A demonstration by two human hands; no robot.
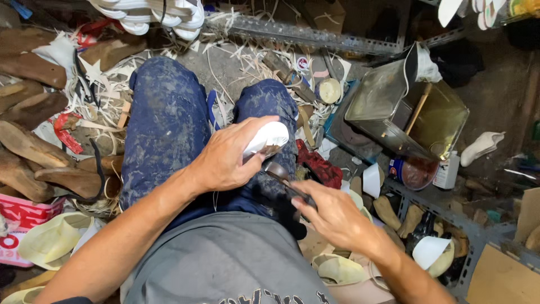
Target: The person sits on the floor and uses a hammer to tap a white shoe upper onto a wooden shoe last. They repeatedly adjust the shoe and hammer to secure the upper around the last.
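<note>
My left hand [228, 160] grips a shoe last covered with white material [269, 137], held over my right knee. My right hand [332, 213] holds a dark metal hand tool [284, 179]; its head touches the underside of the white piece. Both hands are above my lap, which is covered by stained blue trousers [166, 121].
Wooden shoe lasts [34, 146] pile up at the left among pale strip offcuts [109, 93]. A square metal tin [405, 110] with a stick in it stands at the right, with a small red-lidded can [415, 171] and a white bottle [448, 170] beside it. A stack of white soles [152, 14] lies at the top. Pale cut pieces [337, 269] lie at the lower right.
</note>
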